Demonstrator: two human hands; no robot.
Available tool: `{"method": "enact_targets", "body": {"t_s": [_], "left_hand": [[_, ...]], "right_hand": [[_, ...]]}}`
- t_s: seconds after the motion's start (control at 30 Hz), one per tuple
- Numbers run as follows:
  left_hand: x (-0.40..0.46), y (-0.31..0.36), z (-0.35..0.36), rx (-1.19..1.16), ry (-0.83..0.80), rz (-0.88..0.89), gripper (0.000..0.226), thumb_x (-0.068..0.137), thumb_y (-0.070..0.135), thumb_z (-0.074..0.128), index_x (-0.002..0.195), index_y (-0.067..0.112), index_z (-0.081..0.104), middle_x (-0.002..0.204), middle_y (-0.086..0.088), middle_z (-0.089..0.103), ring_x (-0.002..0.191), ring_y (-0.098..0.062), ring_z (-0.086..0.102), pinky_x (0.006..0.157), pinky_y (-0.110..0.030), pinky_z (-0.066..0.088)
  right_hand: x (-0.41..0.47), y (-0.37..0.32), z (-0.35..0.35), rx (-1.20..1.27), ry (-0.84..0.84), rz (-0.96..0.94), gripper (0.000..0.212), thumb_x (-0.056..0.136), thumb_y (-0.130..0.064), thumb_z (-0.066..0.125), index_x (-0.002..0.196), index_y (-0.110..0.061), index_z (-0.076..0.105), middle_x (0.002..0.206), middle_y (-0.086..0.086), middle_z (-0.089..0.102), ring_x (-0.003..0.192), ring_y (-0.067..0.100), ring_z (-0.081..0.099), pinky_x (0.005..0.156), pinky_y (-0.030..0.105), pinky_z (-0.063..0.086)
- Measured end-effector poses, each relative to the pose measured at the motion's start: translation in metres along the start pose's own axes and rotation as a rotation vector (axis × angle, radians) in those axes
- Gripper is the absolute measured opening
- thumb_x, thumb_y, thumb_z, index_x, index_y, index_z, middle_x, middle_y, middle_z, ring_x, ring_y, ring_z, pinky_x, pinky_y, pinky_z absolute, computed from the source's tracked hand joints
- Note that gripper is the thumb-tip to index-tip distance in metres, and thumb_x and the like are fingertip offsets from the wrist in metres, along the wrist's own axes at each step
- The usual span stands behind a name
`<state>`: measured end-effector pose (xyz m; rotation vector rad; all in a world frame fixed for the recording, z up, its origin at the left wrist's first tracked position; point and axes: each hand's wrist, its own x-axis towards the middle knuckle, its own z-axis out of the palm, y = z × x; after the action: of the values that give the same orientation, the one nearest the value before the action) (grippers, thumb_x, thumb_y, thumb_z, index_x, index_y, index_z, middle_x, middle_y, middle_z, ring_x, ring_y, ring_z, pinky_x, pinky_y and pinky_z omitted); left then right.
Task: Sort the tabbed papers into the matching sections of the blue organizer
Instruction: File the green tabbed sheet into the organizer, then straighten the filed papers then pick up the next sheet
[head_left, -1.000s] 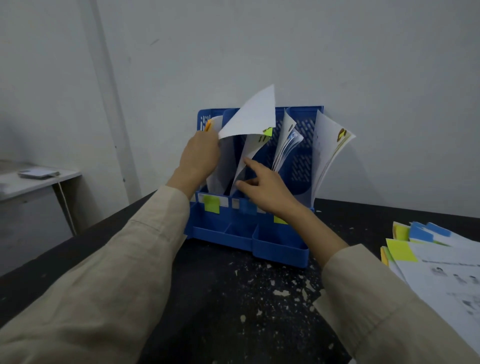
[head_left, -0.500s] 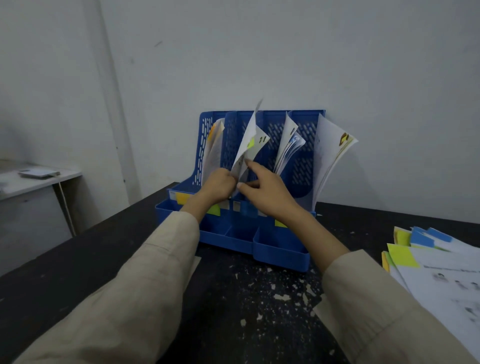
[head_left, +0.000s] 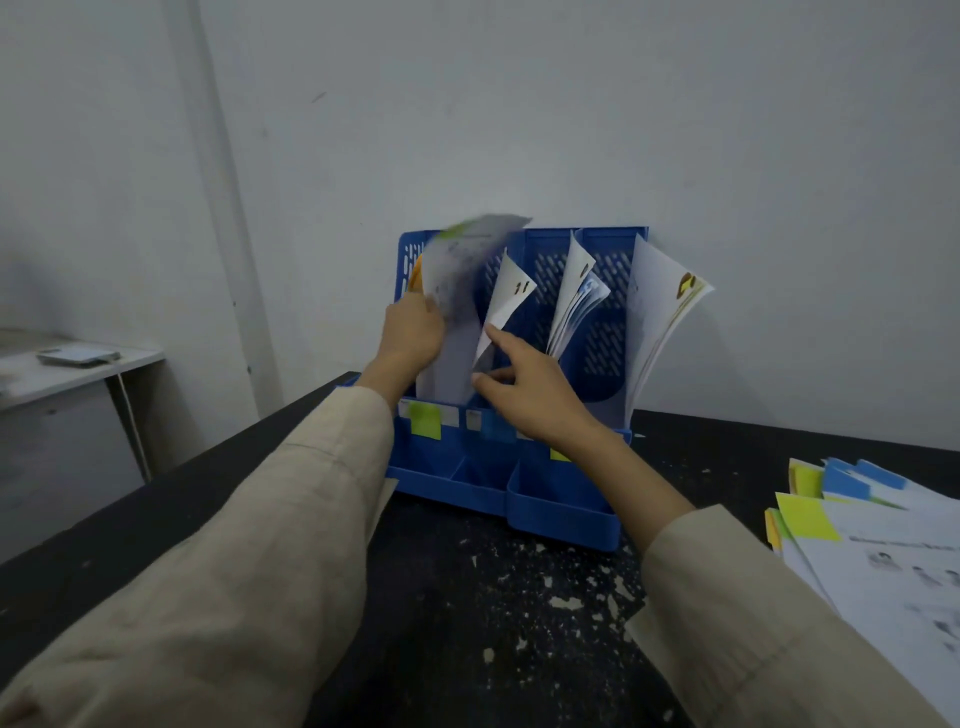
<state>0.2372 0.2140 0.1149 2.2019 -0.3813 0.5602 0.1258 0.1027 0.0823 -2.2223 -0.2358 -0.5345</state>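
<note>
Blue organizer (head_left: 563, 499) stands upright at the back of the dark surface (head_left: 467, 623), against the pale wall. Perforated plastic back and dividers, upright sections, low front trays. A green-yellow label (head_left: 426, 420) is stuck on the front under the left section; other front labels are partly hidden by the right wrist.

Left hand (head_left: 410, 332) grips a motion-blurred sheet (head_left: 462, 270) with a green tab at its top corner, held over the left section. Right hand (head_left: 524, 387) has the index finger extended against the curled papers (head_left: 506, 296) in the next section, thumb beside their lower edge; fingers are relaxed, not gripping anything. Further papers lean in the two right sections, the outermost (head_left: 660, 322) bowing past the organizer's side.

Versus 0.5 s ago: the left hand has risen from low between the sections, beside the right hand, to the upper left, carrying the sheet up and leftward; the right hand has stayed about where it was.

Loose stack of tabbed papers (head_left: 872, 551) lies at right on the surface, yellow and blue tabs fanned at its far edge. Surface is matte black, flecked with pale chips. Sleeves are beige woven cloth.
</note>
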Motion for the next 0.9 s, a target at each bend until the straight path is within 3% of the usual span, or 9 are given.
{"method": "enact_targets", "body": {"t_s": [0.1, 0.23, 0.3, 0.33, 0.4, 0.47, 0.6, 0.8, 0.9], "left_hand": [[0.004, 0.002, -0.006, 0.039, 0.079, 0.067, 0.026, 0.101, 0.009, 0.030, 0.102, -0.005, 0.053, 0.099, -0.026, 0.057, 0.086, -0.037, 0.054, 0.057, -0.023, 0.032], [0.002, 0.006, -0.008, 0.012, 0.080, 0.175, 0.035, 0.099, 0.005, 0.032, 0.133, 0.005, 0.040, 0.105, -0.020, 0.057, 0.090, -0.034, 0.056, 0.061, -0.020, 0.032], [-0.001, 0.007, -0.003, 0.082, -0.017, 0.164, 0.046, 0.098, 0.002, 0.032, 0.143, 0.007, 0.030, 0.092, -0.016, 0.055, 0.081, -0.031, 0.054, 0.060, -0.022, 0.028], [-0.003, 0.007, 0.000, 0.104, -0.066, 0.160, 0.041, 0.097, 0.000, 0.032, 0.138, 0.003, 0.037, 0.089, -0.017, 0.055, 0.078, -0.032, 0.052, 0.060, -0.024, 0.027], [-0.007, 0.005, 0.005, 0.112, -0.140, 0.159, 0.024, 0.098, 0.002, 0.033, 0.094, -0.003, 0.056, 0.084, -0.022, 0.055, 0.079, -0.035, 0.053, 0.061, -0.029, 0.030], [-0.012, 0.004, 0.009, -0.027, -0.217, 0.116, 0.035, 0.100, 0.010, 0.033, 0.069, 0.004, 0.048, 0.072, -0.015, 0.052, 0.067, -0.027, 0.050, 0.060, -0.029, 0.033], [-0.018, 0.002, 0.021, -0.247, -0.290, 0.040, 0.032, 0.100, 0.015, 0.033, 0.081, 0.003, 0.055, 0.077, -0.016, 0.056, 0.071, -0.021, 0.050, 0.069, -0.031, 0.039], [-0.025, -0.013, 0.024, -0.249, -0.422, -0.038, 0.037, 0.096, 0.005, 0.036, 0.061, 0.007, 0.048, 0.060, -0.010, 0.048, 0.056, -0.018, 0.042, 0.056, -0.029, 0.032], [-0.023, -0.013, 0.018, -0.285, -0.490, -0.093, 0.020, 0.091, 0.010, 0.042, 0.082, 0.001, 0.057, 0.075, -0.016, 0.055, 0.068, -0.024, 0.048, 0.063, -0.032, 0.036]], "right_hand": [[0.001, 0.000, 0.000, 0.006, 0.000, 0.002, 0.063, 0.095, -0.016, 0.052, 0.150, -0.014, 0.020, 0.154, 0.004, 0.027, 0.131, 0.023, 0.042, 0.106, 0.034, 0.036], [0.000, 0.001, 0.000, -0.002, -0.004, 0.012, 0.063, 0.095, -0.016, 0.051, 0.150, -0.015, 0.020, 0.152, 0.005, 0.030, 0.129, 0.023, 0.043, 0.105, 0.037, 0.038], [0.000, 0.001, 0.000, -0.011, -0.008, 0.009, 0.062, 0.096, -0.016, 0.051, 0.150, -0.015, 0.020, 0.152, 0.005, 0.030, 0.128, 0.023, 0.045, 0.104, 0.037, 0.039], [0.000, 0.001, 0.000, -0.012, -0.007, 0.008, 0.062, 0.096, -0.016, 0.051, 0.150, -0.016, 0.020, 0.152, 0.005, 0.030, 0.127, 0.023, 0.045, 0.103, 0.037, 0.039], [0.001, 0.001, 0.000, -0.008, -0.006, 0.007, 0.063, 0.096, -0.016, 0.051, 0.150, -0.016, 0.020, 0.152, 0.006, 0.031, 0.127, 0.024, 0.045, 0.103, 0.038, 0.040], [0.001, 0.000, 0.000, -0.003, -0.003, 0.004, 0.063, 0.095, -0.015, 0.051, 0.150, -0.015, 0.020, 0.152, 0.005, 0.030, 0.128, 0.023, 0.045, 0.103, 0.036, 0.040], [0.001, -0.001, -0.001, -0.006, 0.021, -0.020, 0.061, 0.095, -0.013, 0.052, 0.149, -0.015, 0.023, 0.147, 0.006, 0.038, 0.116, 0.020, 0.053, 0.090, 0.025, 0.042], [0.000, 0.002, 0.000, 0.012, 0.020, -0.007, 0.062, 0.095, -0.014, 0.053, 0.149, -0.014, 0.023, 0.154, 0.005, 0.028, 0.131, 0.021, 0.043, 0.104, 0.033, 0.039], [0.000, 0.002, 0.000, 0.010, 0.023, -0.009, 0.061, 0.094, -0.014, 0.053, 0.148, -0.013, 0.024, 0.153, 0.006, 0.029, 0.131, 0.023, 0.042, 0.106, 0.035, 0.038]]}}
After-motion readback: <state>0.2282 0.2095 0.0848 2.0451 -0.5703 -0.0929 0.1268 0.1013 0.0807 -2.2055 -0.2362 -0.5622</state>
